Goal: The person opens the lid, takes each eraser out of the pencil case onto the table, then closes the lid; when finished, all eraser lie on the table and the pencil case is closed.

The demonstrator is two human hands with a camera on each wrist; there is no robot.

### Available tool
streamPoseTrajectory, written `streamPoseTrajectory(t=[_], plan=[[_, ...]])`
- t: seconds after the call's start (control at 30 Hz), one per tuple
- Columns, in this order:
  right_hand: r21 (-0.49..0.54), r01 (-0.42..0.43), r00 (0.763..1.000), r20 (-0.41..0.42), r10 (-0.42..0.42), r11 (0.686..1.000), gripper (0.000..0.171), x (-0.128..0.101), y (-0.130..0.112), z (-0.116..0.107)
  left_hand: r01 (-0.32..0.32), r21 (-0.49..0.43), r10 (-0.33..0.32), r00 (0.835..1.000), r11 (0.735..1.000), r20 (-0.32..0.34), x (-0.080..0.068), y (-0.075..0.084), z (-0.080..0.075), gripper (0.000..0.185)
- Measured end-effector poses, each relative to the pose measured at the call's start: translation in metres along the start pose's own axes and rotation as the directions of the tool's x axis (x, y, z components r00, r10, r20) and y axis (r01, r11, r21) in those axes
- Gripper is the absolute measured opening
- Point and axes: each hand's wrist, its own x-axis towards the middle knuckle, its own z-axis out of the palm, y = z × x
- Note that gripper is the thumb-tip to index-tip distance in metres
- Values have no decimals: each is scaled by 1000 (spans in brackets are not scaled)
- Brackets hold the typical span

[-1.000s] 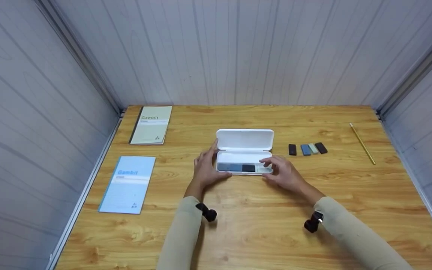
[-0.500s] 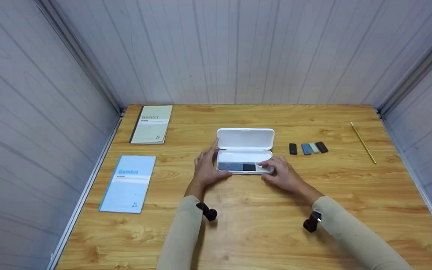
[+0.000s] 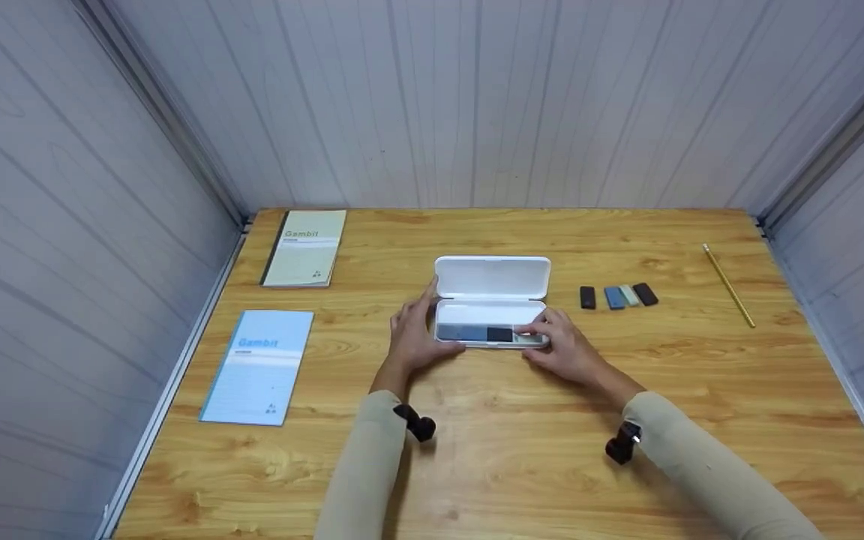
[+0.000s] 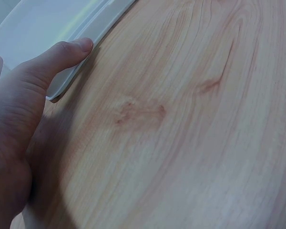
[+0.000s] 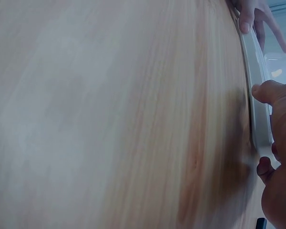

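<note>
Black block (image 3: 499, 334) in case (image 3: 493, 276): right fingers (image 3: 532, 328) now nearer.

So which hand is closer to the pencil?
Right. Both are left of the pencil: the right hand at the right end of the white case, the left hand farther off, at the case's left end.

Between fingers of two hands (image 3: 411, 339) stood one case (image 3: 492, 277). Left of left fingers lay two notebooks (image 3: 258, 379); right of right fingers lay four loose blocks (image 3: 614, 298) and, farther out, one pencil (image 3: 729, 286). Behind fingers sat two wrist cameras (image 3: 424, 428). Inner blocks (image 3: 462, 332): number was unclear.
</note>
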Motion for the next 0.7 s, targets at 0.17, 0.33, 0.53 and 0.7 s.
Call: streamPoseTrajectory(t=[0.17, 0.33, 0.53, 0.7], plan=[[-23, 4, 1000, 5, -4, 1000, 30, 0, 2, -1, 2, -3, -2, 1000, 1000, 0, 0, 1, 0, 138], [-16, -14, 1000, 8, 14, 1000, 30, 0, 7, 0, 6, 14, -6, 1000, 1000, 1, -1, 4, -1, 138], [-95, -68, 995, 69, 75, 993, 26, 1, -10, -9, 3, 8, -3, 1000, 1000, 2, -1, 2, -1, 137], [-148, -62, 993, 92, 76, 987, 28, 1, -10, -12, 8, 0, -8, 1000, 1000, 4, 0, 1, -1, 138]])
